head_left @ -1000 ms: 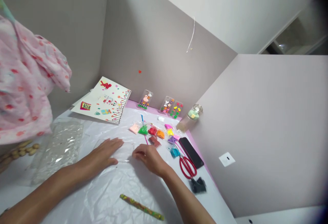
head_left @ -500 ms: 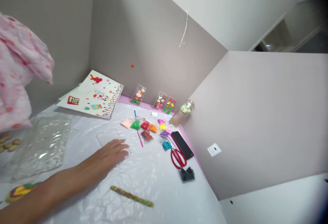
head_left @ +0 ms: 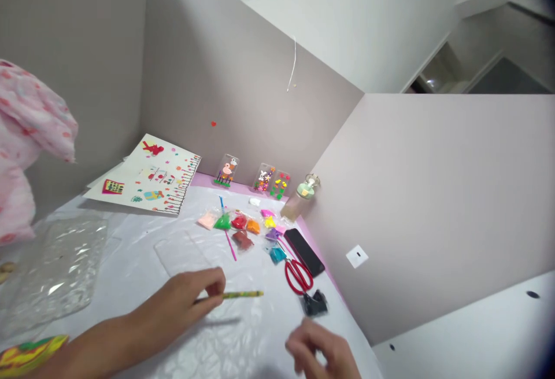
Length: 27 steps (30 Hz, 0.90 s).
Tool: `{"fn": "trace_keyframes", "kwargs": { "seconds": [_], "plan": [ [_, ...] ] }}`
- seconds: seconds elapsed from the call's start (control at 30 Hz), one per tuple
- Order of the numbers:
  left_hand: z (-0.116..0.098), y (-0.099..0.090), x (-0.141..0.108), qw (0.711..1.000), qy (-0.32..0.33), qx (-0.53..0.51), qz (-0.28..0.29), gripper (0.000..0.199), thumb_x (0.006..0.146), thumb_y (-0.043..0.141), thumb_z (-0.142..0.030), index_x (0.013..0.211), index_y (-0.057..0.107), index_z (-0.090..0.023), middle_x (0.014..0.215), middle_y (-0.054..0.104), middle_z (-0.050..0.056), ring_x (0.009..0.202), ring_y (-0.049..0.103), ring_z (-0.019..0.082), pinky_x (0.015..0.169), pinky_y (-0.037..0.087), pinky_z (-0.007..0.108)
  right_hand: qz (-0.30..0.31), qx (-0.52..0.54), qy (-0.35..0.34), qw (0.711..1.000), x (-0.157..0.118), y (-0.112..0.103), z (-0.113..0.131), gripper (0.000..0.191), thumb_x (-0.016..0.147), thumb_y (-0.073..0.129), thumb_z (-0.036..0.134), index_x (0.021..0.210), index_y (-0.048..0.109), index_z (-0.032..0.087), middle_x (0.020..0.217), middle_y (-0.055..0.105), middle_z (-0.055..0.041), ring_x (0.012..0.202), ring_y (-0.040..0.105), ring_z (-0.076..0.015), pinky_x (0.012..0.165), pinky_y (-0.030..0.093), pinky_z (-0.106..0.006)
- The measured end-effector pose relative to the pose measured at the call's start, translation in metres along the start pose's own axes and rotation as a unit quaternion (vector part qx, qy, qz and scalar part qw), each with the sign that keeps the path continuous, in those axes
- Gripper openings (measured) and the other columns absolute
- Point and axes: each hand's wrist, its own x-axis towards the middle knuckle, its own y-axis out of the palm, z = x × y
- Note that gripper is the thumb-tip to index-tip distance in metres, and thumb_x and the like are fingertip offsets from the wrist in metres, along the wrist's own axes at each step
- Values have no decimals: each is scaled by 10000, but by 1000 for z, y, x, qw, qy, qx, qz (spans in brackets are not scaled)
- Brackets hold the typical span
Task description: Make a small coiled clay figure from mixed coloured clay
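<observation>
My left hand [head_left: 197,295] pinches a mottled yellow-green stick [head_left: 243,294] between thumb and fingers, lifted off the white plastic sheet [head_left: 243,338] with its shadow below. The stick points to the right. At the bottom edge is my right hand [head_left: 323,349], its fingers loosely curled with a gap inside and nothing visible in them. Beyond my left hand a clear rectangular piece [head_left: 176,249] lies flat on the sheet, partly covered by that hand.
Small bags of coloured clay [head_left: 238,223], red-handled scissors [head_left: 299,277] and a black case [head_left: 304,252] lie to the right. Decorated clear cases [head_left: 226,171], a bottle [head_left: 299,200] and a drawing pad [head_left: 147,177] stand along the wall. A clear plastic bag [head_left: 56,269] lies left.
My left hand has left the clear rectangular piece and picked up the mottled stick from the sheet. My right hand has come into view at the bottom. The view has shifted slightly.
</observation>
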Motion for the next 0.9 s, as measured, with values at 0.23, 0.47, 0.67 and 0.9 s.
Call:
{"fn": "trace_keyframes", "kwargs": {
  "seconds": [0.23,0.47,0.67,0.9],
  "plan": [
    [0,-44,2,971,-47,-208,-105,260,957,612,-526,901,591,-273,795,536,-48,751,531,161,696,420,255,22,442,-53,895,97,36,90,475,686,866,369,1107,725,201,696,597,43,530,471,-84,503,373,-205],
    [34,-50,-6,855,-94,-422,-284,369,861,720,-578,1115,711,-311,1152,714,13,957,690,227,902,556,342,11,652,-21,758,118,73,99,340,641,954,376,831,750,181,666,666,19,521,538,-63,538,447,-185],
    [6,-21,-4,823,-118,-520,-196,346,736,871,-411,1036,780,-265,1067,764,41,909,717,224,883,601,360,57,679,-11,732,106,84,104,332,646,958,353,897,805,197,742,739,-15,552,585,-76,566,493,-195],
    [0,-11,-11,821,-83,-510,-243,236,769,846,-448,931,787,-286,838,699,-15,765,658,161,761,591,280,40,579,-74,811,91,93,106,252,731,893,331,938,803,219,686,709,10,593,620,-132,636,531,-275]
  ]
}}
